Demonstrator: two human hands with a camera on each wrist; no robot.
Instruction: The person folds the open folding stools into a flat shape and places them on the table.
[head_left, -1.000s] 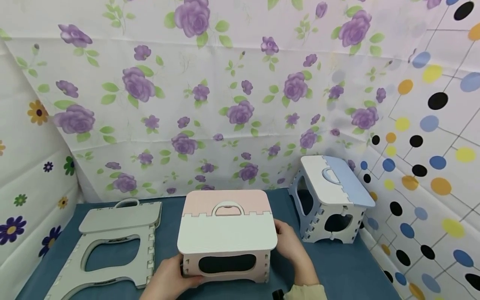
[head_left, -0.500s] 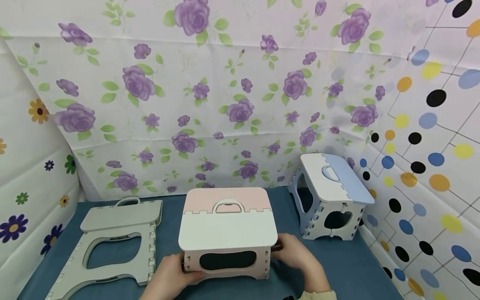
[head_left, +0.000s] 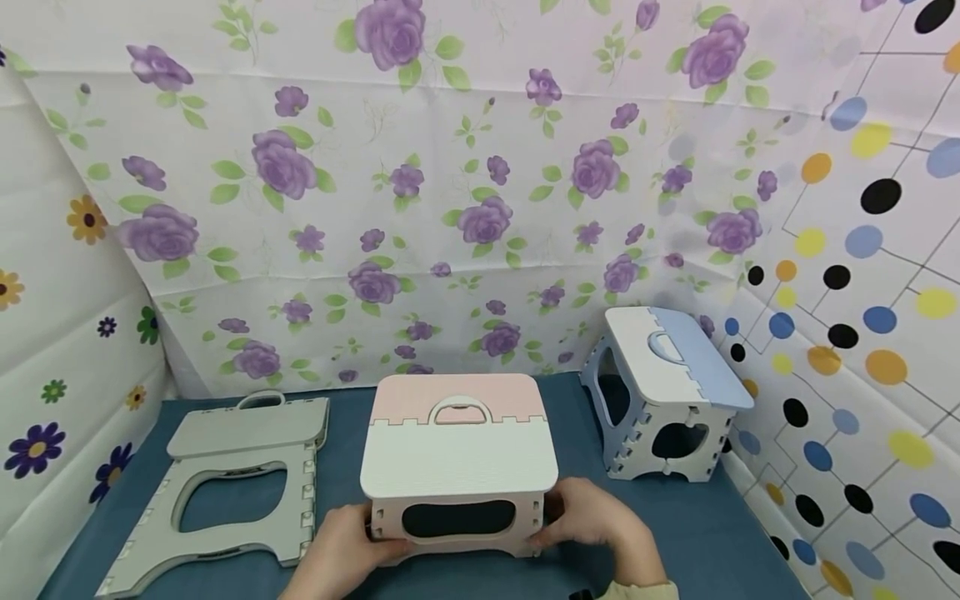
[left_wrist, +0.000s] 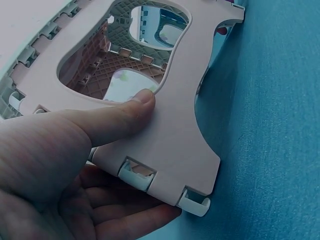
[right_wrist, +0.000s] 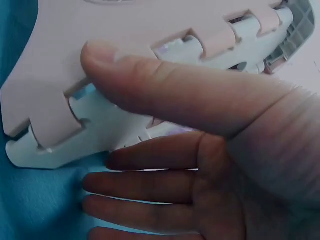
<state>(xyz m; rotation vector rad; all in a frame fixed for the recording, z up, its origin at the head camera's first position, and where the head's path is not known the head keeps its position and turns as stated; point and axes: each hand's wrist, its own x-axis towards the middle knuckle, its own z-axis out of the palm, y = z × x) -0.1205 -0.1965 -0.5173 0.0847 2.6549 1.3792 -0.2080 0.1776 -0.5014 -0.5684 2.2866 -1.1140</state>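
An unfolded folding step stool point(head_left: 459, 458), with a pink and white top and pink front leg panel, stands in the middle of the head view. My left hand point(head_left: 345, 546) grips its front left leg; in the left wrist view the thumb point(left_wrist: 144, 100) lies on the front panel, with the other fingers along the side edge. At the front right leg, my right hand point(head_left: 588, 521) holds the stool between thumb and fingers. The right wrist view has that thumb point(right_wrist: 102, 60) on the pink panel and the fingers stretched along the white hinged side.
On the left, a grey-green folding stool point(head_left: 247, 429) lies flat on the blue cloth point(head_left: 705, 550). A blue and white folding stool point(head_left: 675, 367) stands unfolded at the back right. Patterned sheets point(head_left: 465, 167) enclose the back and sides.
My right hand has moved from farther back along the stool's right side to the front right leg, its thumb now on the front panel. The left hand keeps its hold.
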